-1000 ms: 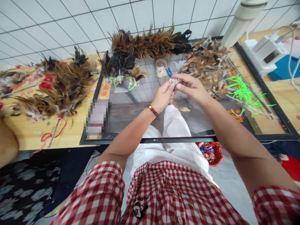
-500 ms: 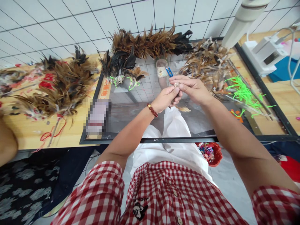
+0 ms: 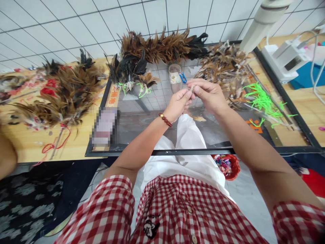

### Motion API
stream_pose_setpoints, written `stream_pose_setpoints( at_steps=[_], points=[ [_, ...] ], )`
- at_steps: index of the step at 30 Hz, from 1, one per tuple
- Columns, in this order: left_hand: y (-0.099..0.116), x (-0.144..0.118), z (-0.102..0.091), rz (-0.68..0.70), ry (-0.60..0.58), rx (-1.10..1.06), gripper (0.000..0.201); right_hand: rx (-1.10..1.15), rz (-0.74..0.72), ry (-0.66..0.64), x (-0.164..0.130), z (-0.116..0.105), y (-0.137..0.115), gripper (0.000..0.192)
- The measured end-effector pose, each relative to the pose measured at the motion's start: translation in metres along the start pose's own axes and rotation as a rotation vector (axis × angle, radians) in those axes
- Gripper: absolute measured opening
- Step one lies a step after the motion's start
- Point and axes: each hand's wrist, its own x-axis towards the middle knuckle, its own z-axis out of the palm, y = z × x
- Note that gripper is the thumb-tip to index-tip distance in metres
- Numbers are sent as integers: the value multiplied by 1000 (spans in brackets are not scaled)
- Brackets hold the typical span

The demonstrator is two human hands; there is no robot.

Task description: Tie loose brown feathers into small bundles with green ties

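My left hand and my right hand meet above the glass table top, fingertips pinched together on a small bunch of pale feather quills. Most of the bunch is hidden inside my fingers. A loose brown feather lies on the glass just below my hands. A red bead bracelet sits on my left wrist.
Brown and black feather piles lie at the left, the back and the right. Bright green ties lie at the right. Blue snips rest behind my hands. A lamp arm stands at the back right. A red basket sits under the table.
My hands rose slightly and closed tighter together on the quill bunch, which shows less than before. Nothing else on the table has moved.
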Motion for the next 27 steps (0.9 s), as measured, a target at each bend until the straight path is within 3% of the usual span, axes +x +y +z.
stream_pose_setpoints(
  at_steps=[5, 10, 13, 16, 18, 20, 24, 25, 27],
  points=[
    [3, 1, 1, 2, 65, -28, 32, -288, -131, -61, -2, -5, -2, 65],
    [0, 2, 1, 7, 73, -26, 30, -396, -140, -73, -2, -5, 0, 68],
    [-1, 2, 0, 24, 82, -11, 30, -352, -116, 21, -3, -2, 2, 66],
    [1, 1, 2, 21, 88, 13, 30, -252, -77, 155, -4, -1, 0, 50],
    [2, 0, 3, 12, 87, 30, 31, -185, -54, 173, -3, -1, -2, 41],
    [2, -1, 4, 3, 88, 41, 32, -113, -35, 174, -1, -2, -2, 40],
    [1, 1, 3, -4, 144, 24, 35, 47, -34, 368, 6, -8, -1, 46],
    [1, 2, 3, -1, 166, 17, 35, 54, -33, 359, 8, -11, -2, 49],
    [1, 3, 2, 13, 203, 11, 34, 13, 5, 192, 8, -15, -5, 53]
  ],
)
